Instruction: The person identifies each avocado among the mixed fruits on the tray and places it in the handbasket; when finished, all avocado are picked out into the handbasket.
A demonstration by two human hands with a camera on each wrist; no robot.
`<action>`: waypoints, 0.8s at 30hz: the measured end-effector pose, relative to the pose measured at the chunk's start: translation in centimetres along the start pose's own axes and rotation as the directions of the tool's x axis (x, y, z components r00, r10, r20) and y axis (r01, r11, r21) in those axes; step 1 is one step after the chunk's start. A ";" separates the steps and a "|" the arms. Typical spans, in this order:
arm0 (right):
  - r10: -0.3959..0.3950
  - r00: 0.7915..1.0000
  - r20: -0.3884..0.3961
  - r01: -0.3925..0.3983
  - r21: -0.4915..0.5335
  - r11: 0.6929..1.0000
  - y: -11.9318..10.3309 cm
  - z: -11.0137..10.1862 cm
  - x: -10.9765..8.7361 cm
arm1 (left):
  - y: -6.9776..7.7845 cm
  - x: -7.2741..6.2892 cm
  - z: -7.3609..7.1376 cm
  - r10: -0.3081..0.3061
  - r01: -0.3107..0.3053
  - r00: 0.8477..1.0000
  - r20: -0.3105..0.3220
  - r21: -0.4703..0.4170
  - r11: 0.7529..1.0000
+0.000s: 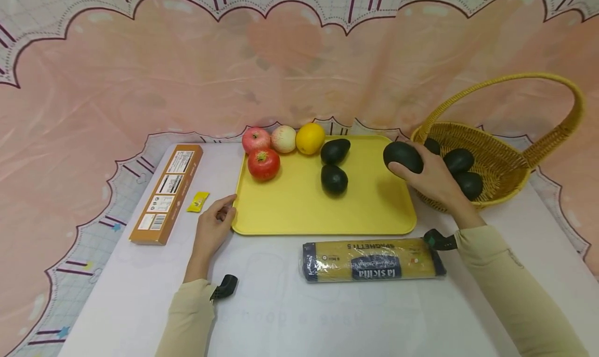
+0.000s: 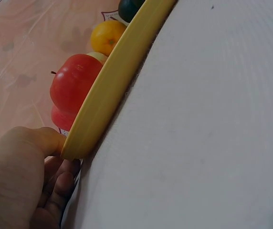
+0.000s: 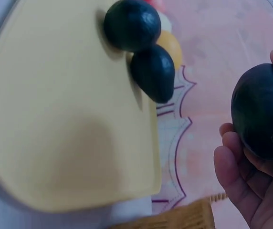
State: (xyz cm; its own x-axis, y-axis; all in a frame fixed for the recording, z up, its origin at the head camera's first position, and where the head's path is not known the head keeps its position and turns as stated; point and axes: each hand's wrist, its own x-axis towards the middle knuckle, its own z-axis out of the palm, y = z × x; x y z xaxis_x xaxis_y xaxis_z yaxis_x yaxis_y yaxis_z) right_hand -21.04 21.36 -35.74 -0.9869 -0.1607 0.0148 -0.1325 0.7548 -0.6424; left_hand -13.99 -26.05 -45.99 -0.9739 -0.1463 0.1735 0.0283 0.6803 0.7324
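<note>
My right hand (image 1: pixel 432 177) grips a dark avocado (image 1: pixel 403 157), held above the right end of the yellow tray (image 1: pixel 290 216). Its fingers curl round the avocado in the right wrist view. At the tray's left edge, my left hand (image 1: pixel 214 224) pinches the rim, thumb on top and fingers below. Two more avocados (image 1: pixel 334 180) lie near the tray's middle. Toward its back left sit a red pomegranate-like fruit (image 1: pixel 264 164), a pink apple (image 1: pixel 256 140), a pale round fruit (image 1: pixel 283 139) and an orange (image 1: pixel 310 138).
Right of the tray stands a wicker basket (image 1: pixel 507 177) with a tall handle and several avocados (image 1: pixel 458 161) inside. A spaghetti pack (image 1: pixel 374 260) lies in front of the tray. To the left are a long brown box (image 1: pixel 167 193) and a small yellow packet (image 1: pixel 198 201).
</note>
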 end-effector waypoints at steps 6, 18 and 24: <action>0.014 1.000 -0.024 -0.014 0.004 1.000 0.5 -1.0 -0.9 | -0.1 0.0 -0.1 0.000 0.000 1.000 0.004 0.000 1.000; 0.037 0.994 -0.099 -0.035 0.020 0.999 2.0 -2.6 -2.0 | -0.1 0.0 -0.1 -0.004 0.004 1.000 0.005 0.001 1.000; 0.065 0.992 -0.111 -0.059 0.055 0.997 3.2 -4.0 -2.7 | -0.1 0.0 0.0 -0.008 0.008 1.000 0.005 -0.009 1.000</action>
State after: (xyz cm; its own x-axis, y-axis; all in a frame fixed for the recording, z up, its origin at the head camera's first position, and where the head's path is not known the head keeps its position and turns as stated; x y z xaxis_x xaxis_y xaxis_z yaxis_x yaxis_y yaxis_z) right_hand -19.14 26.74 -34.78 -0.9975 -0.0393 0.0580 -0.0684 0.7268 -0.6834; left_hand -13.95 -26.12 -46.02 -0.9752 -0.1482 0.1642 0.0223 0.6726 0.7396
